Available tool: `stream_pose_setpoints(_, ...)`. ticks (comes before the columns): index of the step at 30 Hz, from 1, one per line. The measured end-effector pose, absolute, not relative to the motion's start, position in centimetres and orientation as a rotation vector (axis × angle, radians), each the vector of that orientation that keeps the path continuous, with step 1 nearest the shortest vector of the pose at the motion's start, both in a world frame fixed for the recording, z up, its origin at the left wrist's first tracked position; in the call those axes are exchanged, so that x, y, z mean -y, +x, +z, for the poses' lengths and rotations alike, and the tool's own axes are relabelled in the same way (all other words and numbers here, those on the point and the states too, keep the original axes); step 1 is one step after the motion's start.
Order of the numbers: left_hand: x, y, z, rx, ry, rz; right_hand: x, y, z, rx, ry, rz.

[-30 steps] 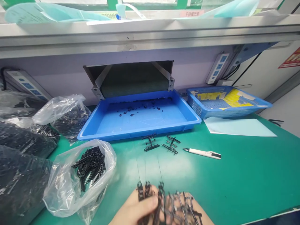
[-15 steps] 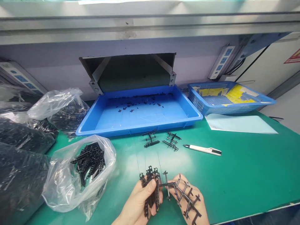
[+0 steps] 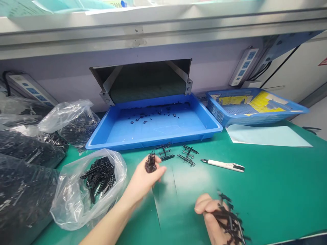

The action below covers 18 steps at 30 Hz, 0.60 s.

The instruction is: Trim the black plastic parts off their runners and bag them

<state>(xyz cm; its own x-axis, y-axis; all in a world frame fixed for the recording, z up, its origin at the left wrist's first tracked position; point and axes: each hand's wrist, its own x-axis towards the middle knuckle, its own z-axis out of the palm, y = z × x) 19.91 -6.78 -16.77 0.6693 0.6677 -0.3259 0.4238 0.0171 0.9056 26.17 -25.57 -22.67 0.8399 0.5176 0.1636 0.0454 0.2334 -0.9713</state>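
person's left hand (image 3: 143, 178): closed around black strips (image 3: 150, 163) | right hand (image 3: 214, 224): gripping sprues (image 3: 231, 223) | left frame (image 3: 167, 158): just right of left hand, the nearer one, long bars roughly crosswise | bag (image 3: 68, 204): left of left hand

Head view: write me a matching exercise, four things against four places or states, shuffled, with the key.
Things
1. Left hand
2. Tray
3. Basket
4. Sheet

Places or states
A. Has yellow patches inside
B. Pale blue, flat on the green table
C. Holding black parts
D. Just below the wall opening, small black bits scattered in it

Pairs: 1-C, 2-D, 3-A, 4-B
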Motion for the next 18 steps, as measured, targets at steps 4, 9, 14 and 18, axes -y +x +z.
stream_pose_setpoints(4,4.0,23.0,-16.8,-1.014,2.577,0.298,25.5,26.6,-22.1,0.677,-1.122,0.354)
stream_pose_setpoints(9,3.6,24.7,-17.2,-0.944,2.77,0.065,26.6,27.3,-22.3,0.641,-1.371,0.33)
stream_pose_setpoints(14,4.0,22.7,-15.6,-0.717,2.698,-0.141,27.6,28.7,-21.7,0.661,-1.558,0.271)
stream_pose_setpoints(18,5.3,19.6,-13.5,-0.519,2.048,-0.405,26.7,29.3,-20.7,0.612,-1.415,0.508)
